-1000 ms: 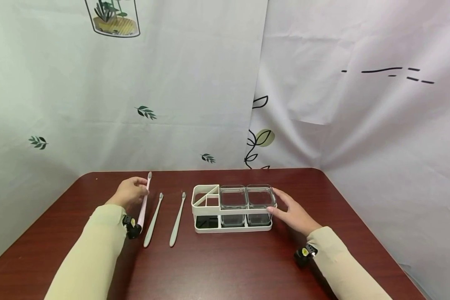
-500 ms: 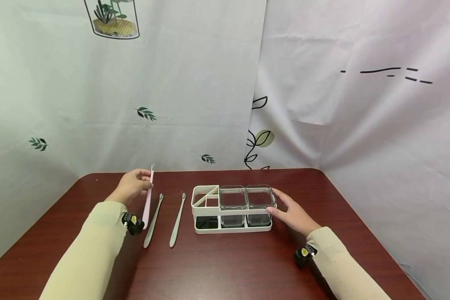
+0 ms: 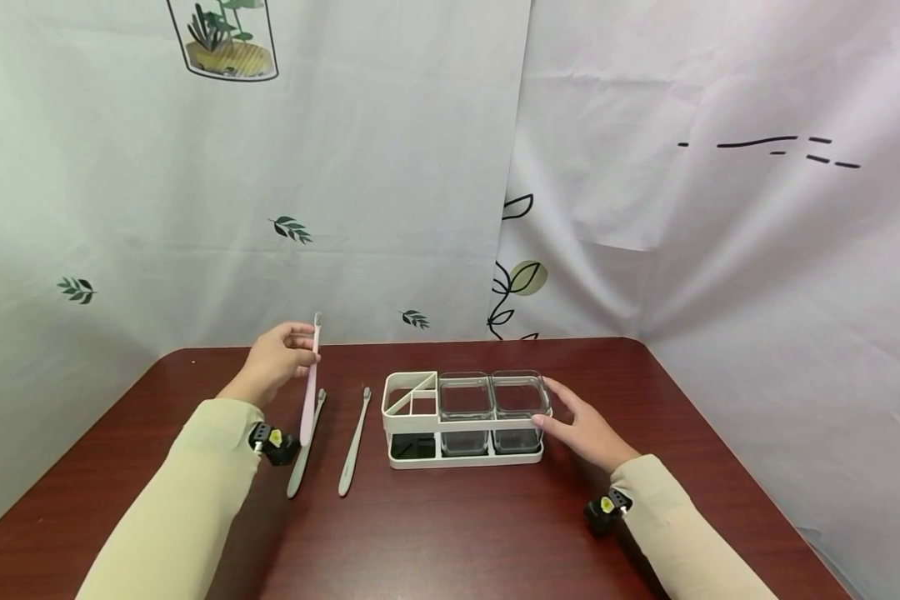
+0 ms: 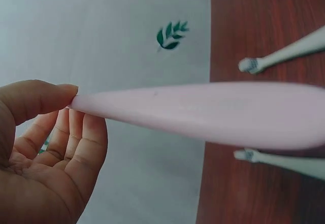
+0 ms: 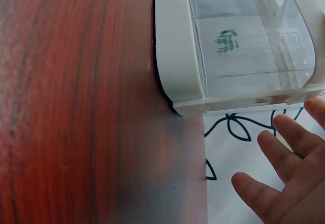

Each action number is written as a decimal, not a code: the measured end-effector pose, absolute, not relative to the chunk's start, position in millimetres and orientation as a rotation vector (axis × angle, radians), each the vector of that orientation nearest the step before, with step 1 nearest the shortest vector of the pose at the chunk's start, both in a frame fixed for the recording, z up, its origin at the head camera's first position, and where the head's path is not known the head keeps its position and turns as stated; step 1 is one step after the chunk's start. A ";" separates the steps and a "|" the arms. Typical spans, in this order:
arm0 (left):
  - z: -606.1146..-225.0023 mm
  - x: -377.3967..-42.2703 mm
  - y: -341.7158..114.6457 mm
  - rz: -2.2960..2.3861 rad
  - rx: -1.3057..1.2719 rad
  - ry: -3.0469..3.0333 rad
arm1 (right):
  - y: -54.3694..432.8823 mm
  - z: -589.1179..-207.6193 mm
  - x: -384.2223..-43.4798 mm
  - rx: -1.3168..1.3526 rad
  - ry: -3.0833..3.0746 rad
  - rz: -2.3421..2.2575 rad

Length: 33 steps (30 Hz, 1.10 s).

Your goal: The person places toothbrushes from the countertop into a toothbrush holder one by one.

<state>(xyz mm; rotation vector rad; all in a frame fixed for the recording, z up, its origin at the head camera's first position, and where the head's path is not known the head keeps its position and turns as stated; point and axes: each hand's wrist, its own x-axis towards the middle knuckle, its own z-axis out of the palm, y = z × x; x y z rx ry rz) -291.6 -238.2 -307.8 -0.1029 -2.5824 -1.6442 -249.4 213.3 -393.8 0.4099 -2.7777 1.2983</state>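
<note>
In the head view my left hand [image 3: 279, 360] holds a pink toothbrush [image 3: 311, 392] up off the table, head end upward. The left wrist view shows thumb and fingertips pinching its slim neck, with the thick pink handle [image 4: 218, 113] toward the camera. On the table lie two pale toothbrushes, one [image 3: 306, 450] partly behind the pink one and another [image 3: 354, 446] to its right. My right hand [image 3: 588, 427] rests at the right end of a white two-tier rack [image 3: 412, 419], fingers fairly straight and spread. Two clear square cups, left [image 3: 466, 397] and right [image 3: 521, 396], stand in the rack.
The rack's left part has a divided top frame and a dark base pad [image 3: 412, 445]. The dark red table [image 3: 450, 533] ends at a pale printed curtain [image 3: 390, 167] behind and at the sides.
My left hand has lifted the pink toothbrush and moved right and upward, so it now passes in front of the nearer pale toothbrush. The right hand and rack have stayed put.
</note>
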 end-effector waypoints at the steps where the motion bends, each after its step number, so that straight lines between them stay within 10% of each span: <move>1: -306.3 -291.1 -236.3 -1.653 -0.109 -2.574 | 213.3 -394.1 -249.5 0.413 -2.774 1.301; 33: -271.3 -265.8 -180.6 -1.947 -0.273 -2.222 | 211.9 -395.6 -249.4 0.457 -2.708 1.394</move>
